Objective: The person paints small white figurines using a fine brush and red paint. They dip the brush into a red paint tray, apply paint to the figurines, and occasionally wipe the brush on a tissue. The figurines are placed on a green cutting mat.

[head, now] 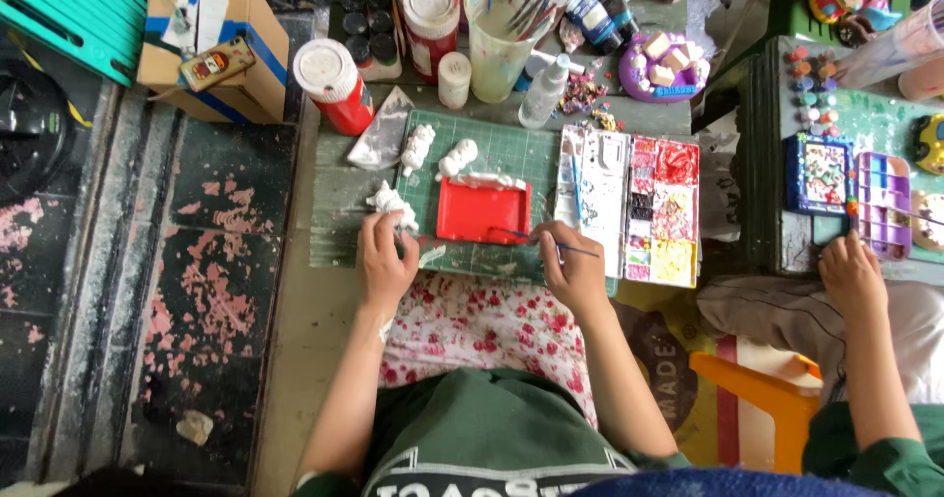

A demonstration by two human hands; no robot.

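A: What is each hand doing around the red tray (483, 212)?

B: The right hand (573, 261), just right of the tray, is pinching a thin brush (547, 242) whose tip is reaching over the tray's edge. The left hand (384, 258), just left of it, is resting with fingers curled; whether they are gripping the white figure (390, 201) is unclear.

A: What is at risk?

B: Probably a slipping brush smearing paint onto the white figures behind the tray.

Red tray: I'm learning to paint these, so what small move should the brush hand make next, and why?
Probably a short stroke leftward along the tray's front edge. The right hand holds the brush with its tip at the lower right rim, the left hand rests beside the tray near a white figure, and white still shows along the far rim.
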